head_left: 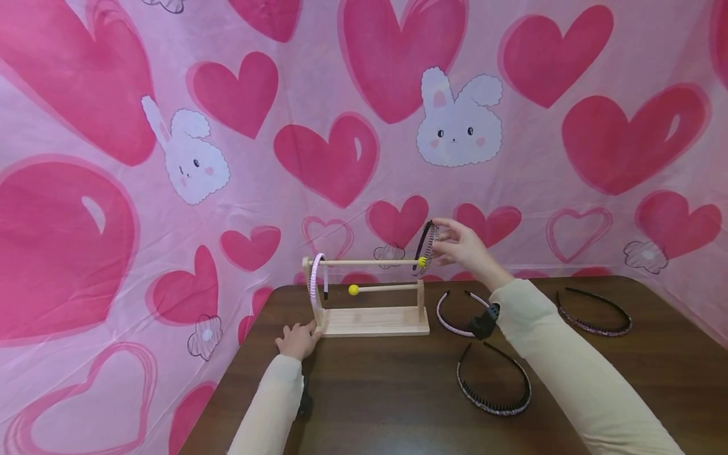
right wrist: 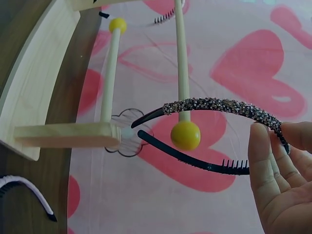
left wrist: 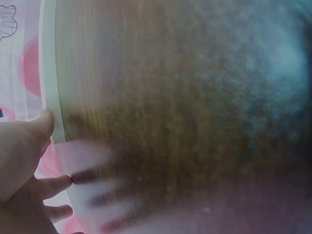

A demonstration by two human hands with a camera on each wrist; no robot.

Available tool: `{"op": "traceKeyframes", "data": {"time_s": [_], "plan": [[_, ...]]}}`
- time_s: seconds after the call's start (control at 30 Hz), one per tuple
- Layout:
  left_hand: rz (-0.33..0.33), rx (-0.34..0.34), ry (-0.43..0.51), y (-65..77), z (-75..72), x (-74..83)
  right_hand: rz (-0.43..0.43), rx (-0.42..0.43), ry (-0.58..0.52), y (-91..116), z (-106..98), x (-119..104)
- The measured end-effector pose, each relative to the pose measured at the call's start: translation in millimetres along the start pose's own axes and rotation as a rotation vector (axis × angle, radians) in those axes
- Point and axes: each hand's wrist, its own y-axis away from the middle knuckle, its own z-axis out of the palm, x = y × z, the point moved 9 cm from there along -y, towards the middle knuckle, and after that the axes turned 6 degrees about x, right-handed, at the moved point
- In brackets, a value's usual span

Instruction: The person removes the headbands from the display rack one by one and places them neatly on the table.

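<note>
My right hand [head_left: 463, 248] pinches a black headband with glittery stones [right wrist: 222, 105] at its curved top. In the right wrist view its two ends straddle the tip of the upper rod, which carries a yellow ball [right wrist: 185, 135]. A pale wooden stand [head_left: 372, 321] has two rods, the upper from its left post and the lower from its right post. Over the upper rod's left end hangs a pink headband [head_left: 314, 281]. My left hand [head_left: 298, 341] rests at the left end of the stand's base, fingers spread, thumb against the wood in the left wrist view.
Right of the stand lies a pale pink headband [head_left: 446, 321], partly behind my right wrist. Nearer to me is a patterned headband with teeth [head_left: 495, 407]; another dark headband [head_left: 597, 328] lies far right on the brown table [head_left: 387, 392]. A pink heart-print cloth [head_left: 392, 170] hangs behind.
</note>
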Motion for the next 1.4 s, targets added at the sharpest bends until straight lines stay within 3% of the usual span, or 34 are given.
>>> {"op": "traceKeyframes", "data": {"time_s": [0.4,0.87,1.4], "plan": [[0.006,0.009,-0.009,1.5,-2.7,1.0,-0.019,0.005,-0.001,7.6,-22.7,1.6],[0.017,-0.003,-0.019,3.1,-5.2,3.2,-0.036,0.022,0.081,20.9,-50.4,3.4],[0.003,-0.009,-0.008,1.1,-0.4,0.3,-0.036,0.005,0.043,38.7,-68.3,13.9]]}}
